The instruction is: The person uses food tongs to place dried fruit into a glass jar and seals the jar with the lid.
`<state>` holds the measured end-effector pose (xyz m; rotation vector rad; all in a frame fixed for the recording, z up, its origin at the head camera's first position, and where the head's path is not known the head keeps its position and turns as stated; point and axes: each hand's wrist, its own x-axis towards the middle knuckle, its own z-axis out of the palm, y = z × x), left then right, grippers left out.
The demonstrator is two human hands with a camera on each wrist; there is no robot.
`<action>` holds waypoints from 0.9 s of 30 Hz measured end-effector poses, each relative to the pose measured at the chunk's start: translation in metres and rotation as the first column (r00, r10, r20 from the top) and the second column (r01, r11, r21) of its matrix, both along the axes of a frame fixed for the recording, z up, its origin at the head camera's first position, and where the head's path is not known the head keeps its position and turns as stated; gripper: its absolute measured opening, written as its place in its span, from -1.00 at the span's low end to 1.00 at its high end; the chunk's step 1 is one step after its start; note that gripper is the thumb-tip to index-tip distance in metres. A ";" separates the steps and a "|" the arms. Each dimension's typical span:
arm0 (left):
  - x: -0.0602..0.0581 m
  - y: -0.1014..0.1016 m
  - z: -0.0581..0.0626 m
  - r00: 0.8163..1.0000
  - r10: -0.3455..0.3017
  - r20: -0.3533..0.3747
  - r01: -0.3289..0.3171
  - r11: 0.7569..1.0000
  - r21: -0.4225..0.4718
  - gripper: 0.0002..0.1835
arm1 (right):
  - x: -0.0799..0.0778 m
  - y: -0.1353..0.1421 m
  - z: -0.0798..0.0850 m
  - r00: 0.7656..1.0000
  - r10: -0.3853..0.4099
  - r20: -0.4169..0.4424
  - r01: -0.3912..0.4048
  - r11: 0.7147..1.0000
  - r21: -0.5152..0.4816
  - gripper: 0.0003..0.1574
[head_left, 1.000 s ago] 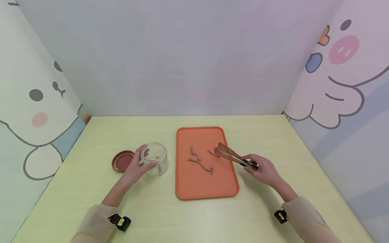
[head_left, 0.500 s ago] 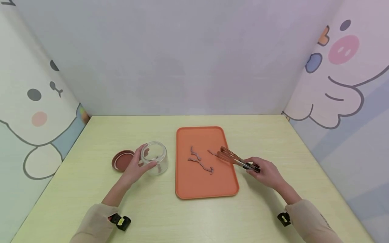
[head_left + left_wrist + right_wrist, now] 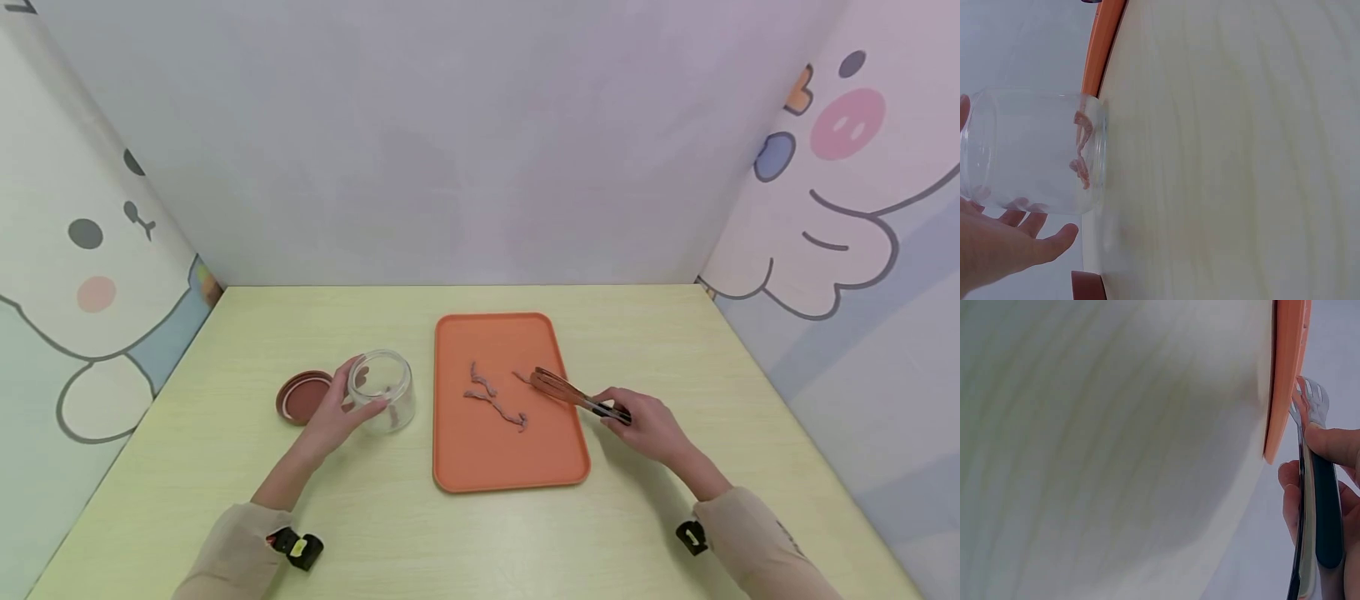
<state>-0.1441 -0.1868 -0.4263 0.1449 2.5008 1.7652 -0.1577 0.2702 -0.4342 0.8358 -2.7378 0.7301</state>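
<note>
Where the tongs (image 3: 557, 387) reach: over the 3 o'clock edge of the orange tray (image 3: 510, 462), tips toward 10 o'clock; clock read from the person's side, 12 straight away from them

Short strip (image 3: 519, 377): one, thin, at 1 o'clock from the tray's middle; one end shows, any remainder hidden by the tong heads

Right hand (image 3: 647, 425): just past 3 o'clock of the tray, pinching the dark handles; tong heads close together, though from where I stand I cannot tell whether they have the strip clamped

Handling, in my judgement: heads low to the tray, one either side of the strip; light squeeze near its middle, as an end hold may let it droop or slip; straight lift before any sideways travel

Other strips: two on the tray, best left undisturbed; the bent one (image 3: 480, 381) at 10 o'clock, the long one (image 3: 495, 406) across the middle toward 5

Jar (image 3: 405, 393): clear, upright, uncovered, at 9 o'clock of the tray; pinkish strip (image 3: 1083, 150) at its bottom

Left hand (image 3: 333, 417): fingers and thumb round the jar; steady hold advised, mouth unobstructed

Lid (image 3: 302, 402): reddish-brown, at 9 o'clock of the jar
</note>
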 end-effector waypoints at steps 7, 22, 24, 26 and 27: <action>0.000 0.000 -0.001 1.000 -0.002 -0.005 0.002 1.000 0.008 -0.13 | 0.001 0.000 -0.002 1.000 0.000 0.005 0.000 1.000 -0.004 -0.61; 0.000 -0.001 -0.001 1.000 -0.007 -0.019 0.007 1.000 -0.003 -0.13 | 0.002 -0.002 0.000 1.000 0.009 -0.002 -0.009 0.999 -0.042 -0.63; 0.000 -0.001 -0.001 1.000 -0.005 -0.019 0.005 1.000 -0.001 -0.13 | 0.002 -0.003 0.001 1.000 0.006 0.003 -0.006 0.999 -0.042 -0.63; 0.000 -0.001 -0.001 1.000 -0.005 -0.016 0.005 1.000 0.001 -0.13 | 0.002 -0.003 0.002 1.000 0.004 0.003 -0.004 0.999 -0.044 -0.62; 0.000 -0.001 -0.001 1.000 -0.005 -0.013 0.005 1.000 0.002 -0.13 | 0.002 -0.002 0.002 1.000 0.004 -0.001 -0.004 0.999 -0.046 -0.63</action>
